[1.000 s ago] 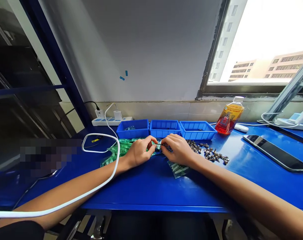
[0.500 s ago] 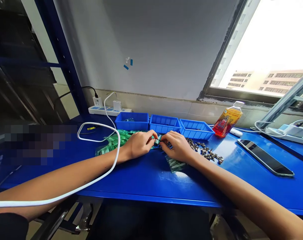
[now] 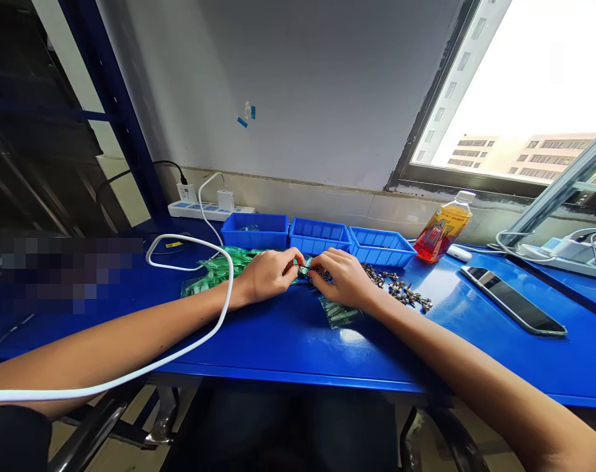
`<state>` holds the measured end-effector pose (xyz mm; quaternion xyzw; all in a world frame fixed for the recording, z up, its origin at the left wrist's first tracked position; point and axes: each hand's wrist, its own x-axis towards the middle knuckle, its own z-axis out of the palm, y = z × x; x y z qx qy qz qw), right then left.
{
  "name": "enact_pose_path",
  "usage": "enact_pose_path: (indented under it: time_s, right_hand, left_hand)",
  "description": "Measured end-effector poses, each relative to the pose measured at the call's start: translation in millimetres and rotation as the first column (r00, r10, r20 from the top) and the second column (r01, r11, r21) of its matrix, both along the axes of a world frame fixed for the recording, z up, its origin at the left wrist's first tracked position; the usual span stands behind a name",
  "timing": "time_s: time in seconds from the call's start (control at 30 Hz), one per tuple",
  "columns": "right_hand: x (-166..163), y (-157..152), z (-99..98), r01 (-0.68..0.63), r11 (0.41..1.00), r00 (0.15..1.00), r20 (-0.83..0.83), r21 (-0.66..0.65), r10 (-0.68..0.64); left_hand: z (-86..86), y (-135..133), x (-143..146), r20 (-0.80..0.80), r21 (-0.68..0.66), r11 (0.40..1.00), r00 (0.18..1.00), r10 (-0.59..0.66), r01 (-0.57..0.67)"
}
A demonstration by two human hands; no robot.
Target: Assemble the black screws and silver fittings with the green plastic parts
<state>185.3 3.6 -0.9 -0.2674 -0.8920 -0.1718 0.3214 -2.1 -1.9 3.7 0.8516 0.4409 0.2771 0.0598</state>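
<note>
Fingers (image 3: 290,255) of left hand (image 3: 268,275) and right hand (image 3: 345,276) pinch a thin dark piece (image 3: 305,266) between them, before the middle bin (image 3: 322,244); green packets (image 3: 215,267) lie front-left of that bin, metal parts (image 3: 404,290) front-right.

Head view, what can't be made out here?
Thin dark piece: head view, too small, partly covered by the left hand and right hand.
Metal pieces: head view, partly hidden behind the right hand.
White cable: head view, cut off by the picture's left edge.
</note>
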Motion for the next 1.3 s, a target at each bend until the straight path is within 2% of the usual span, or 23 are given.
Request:
enact_pose_path:
  time_s: [1.3]
  right_hand:
    - [0.0, 2.2, -2.7, 0.009, 0.999, 1.0, 0.025, -0.037, -0.008]
  left_hand:
    - [1.4, -1.7, -0.6, -0.024, -0.01, 1.0, 0.999, 0.026, -0.026]
